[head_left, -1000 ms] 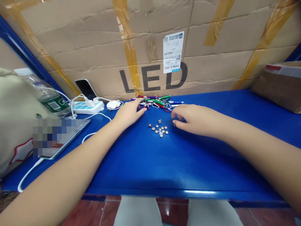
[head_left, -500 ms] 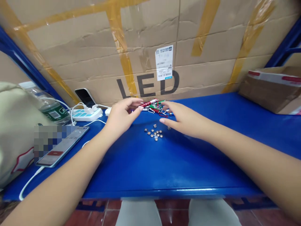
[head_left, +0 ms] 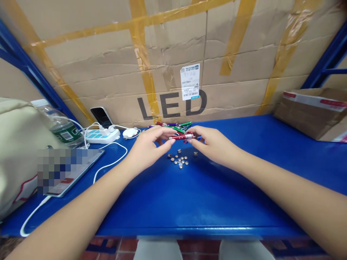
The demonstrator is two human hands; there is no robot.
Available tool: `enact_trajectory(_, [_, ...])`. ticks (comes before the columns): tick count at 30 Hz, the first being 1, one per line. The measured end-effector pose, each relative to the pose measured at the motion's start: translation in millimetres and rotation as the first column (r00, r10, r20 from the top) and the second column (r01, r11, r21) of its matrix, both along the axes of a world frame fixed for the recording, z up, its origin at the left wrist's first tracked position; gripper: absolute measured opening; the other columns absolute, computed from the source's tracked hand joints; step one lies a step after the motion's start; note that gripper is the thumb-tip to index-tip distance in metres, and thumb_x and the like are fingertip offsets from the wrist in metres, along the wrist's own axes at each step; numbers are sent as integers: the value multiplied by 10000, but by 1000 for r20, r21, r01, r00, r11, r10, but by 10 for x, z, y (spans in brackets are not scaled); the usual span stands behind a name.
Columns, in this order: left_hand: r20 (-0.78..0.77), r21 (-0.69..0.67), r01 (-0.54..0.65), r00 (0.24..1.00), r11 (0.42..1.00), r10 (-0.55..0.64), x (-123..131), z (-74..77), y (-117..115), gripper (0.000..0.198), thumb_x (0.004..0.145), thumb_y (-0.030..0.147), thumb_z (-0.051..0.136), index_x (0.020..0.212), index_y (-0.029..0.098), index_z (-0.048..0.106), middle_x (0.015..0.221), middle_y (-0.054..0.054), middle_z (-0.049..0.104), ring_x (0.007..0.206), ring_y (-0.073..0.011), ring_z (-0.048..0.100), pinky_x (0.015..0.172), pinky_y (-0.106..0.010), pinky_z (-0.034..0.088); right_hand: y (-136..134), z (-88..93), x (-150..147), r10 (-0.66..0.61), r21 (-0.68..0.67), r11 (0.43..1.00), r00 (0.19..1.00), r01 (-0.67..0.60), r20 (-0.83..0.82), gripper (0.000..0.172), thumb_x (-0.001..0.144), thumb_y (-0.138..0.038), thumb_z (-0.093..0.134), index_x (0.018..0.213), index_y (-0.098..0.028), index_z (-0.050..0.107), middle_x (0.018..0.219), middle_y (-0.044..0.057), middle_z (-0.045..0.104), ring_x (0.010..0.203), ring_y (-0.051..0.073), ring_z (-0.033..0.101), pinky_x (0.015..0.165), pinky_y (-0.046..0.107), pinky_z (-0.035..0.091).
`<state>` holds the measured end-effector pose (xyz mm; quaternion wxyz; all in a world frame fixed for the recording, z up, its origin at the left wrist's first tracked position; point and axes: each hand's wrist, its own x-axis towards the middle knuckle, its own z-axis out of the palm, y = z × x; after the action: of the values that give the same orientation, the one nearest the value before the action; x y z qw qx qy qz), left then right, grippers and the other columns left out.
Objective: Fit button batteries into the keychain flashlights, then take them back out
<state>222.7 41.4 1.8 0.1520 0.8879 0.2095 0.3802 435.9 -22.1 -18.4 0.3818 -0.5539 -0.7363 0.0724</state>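
A slim red keychain flashlight [head_left: 179,137] with a silver end lies level between my hands, above the table. My left hand [head_left: 153,142] pinches its left end between thumb and fingers. At the silver right end, the thumb and fingertips of my right hand [head_left: 208,141] are closed on it. Behind my hands lies a pile of similar flashlights [head_left: 185,125] in green, red and purple, partly hidden by my fingers. Several small round button cells [head_left: 181,160] lie loose on the blue table in front. Small metal caps [head_left: 195,154] sit near them.
To the left are a phone [head_left: 73,177] on a cable, a white power strip [head_left: 101,135], a second phone [head_left: 101,116], a plastic bottle [head_left: 65,131] and a beige bag [head_left: 21,144]. A large carton [head_left: 168,72] stands behind; an open cardboard box [head_left: 309,115] is at right.
The red flashlight has come lower and nearer, turning from slanted to level. My right hand has moved in and closed on its silver end. The view has tilted up slightly.
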Motion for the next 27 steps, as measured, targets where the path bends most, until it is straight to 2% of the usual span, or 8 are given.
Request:
enact_trajectory(3, [-43, 127, 4, 999, 992, 2, 6, -1, -25, 199, 862, 179, 630, 1051, 163, 694, 897, -36, 690, 739, -110, 616, 643, -208, 498, 6, -15, -11, -4, -8, 1000, 1000, 4, -2, 147, 880, -219, 515, 957, -196, 638, 903, 31, 713, 771, 175, 625, 666, 274, 426])
enact_trajectory(7, [-145, 286, 64, 989, 956, -23, 29, -61, -15, 217, 870, 201, 647, 1077, 143, 683, 883, -47, 659, 741, -125, 594, 676, -234, 482, -29, 14, -57, -42, -15, 999, 999, 41, -16, 89, 848, -198, 514, 872, -193, 600, 792, 19, 680, 703, 165, 604, 626, 262, 403])
enact_trajectory(11, [-224, 327, 108, 974, 939, -34, 57, -87, -42, 191, 899, 184, 562, 1032, 112, 679, 844, -55, 638, 768, -156, 584, 709, -270, 464, -66, 44, -104, -57, 12, 998, 998, 57, 2, 69, 823, -193, 519, 755, -204, 515, 714, 5, 639, 641, 149, 567, 591, 252, 371])
enact_trajectory(13, [-235, 258, 94, 971, 961, -32, 66, -61, -77, 188, 899, 181, 518, 971, 114, 678, 795, -40, 624, 724, -150, 563, 673, -265, 437, -68, 45, -104, -74, 24, 997, 997, 73, 17, 114, 829, -212, 529, 727, -209, 478, 695, 1, 623, 621, 142, 550, 581, 250, 359])
enact_trajectory(16, [-225, 17, 3, 974, 1000, 1, 73, -3, -125, 215, 907, 218, 458, 882, 135, 654, 699, -3, 595, 627, -131, 520, 594, -253, 381, -61, 37, -75, -100, 45, 994, 991, 97, 92, 159, 850, -254, 543, 729, -215, 448, 673, -7, 600, 589, 132, 515, 568, 252, 338])
enact_trajectory(20, [-185, -357, -116, 981, 927, 51, 63, 30, -137, 306, 944, 343, 402, 894, 155, 638, 597, 39, 511, 571, -123, 494, 591, -254, 374, -58, 30, -40, -135, 74, 990, 973, 124, 185, 187, 879, -295, 532, 739, -222, 431, 672, -3, 587, 572, 136, 488, 551, 265, 330])
enact_trajectory(23, [-161, -494, -122, 986, 861, 47, 47, -1, -108, 356, 954, 402, 379, 949, 161, 640, 568, 53, 462, 540, -120, 461, 579, -257, 365, -55, 28, -48, -80, -3, 997, 997, 80, 16, 127, 882, -302, 532, 803, -223, 472, 714, 6, 625, 600, 147, 549, 565, 274, 393])
enact_trajectory(27, [-149, -511, -98, 989, 854, 25, 41, -95, -41, 351, 954, 421, 368, 891, 173, 608, 575, 51, 427, 531, -124, 415, 537, -257, 335, -55, 24, -97, 18, -151, 986, 952, -67, -305, 128, 911, -279, 472, 1011, -215, 522, 777, 2, 627, 584, 132, 578, 555, 272, 468])
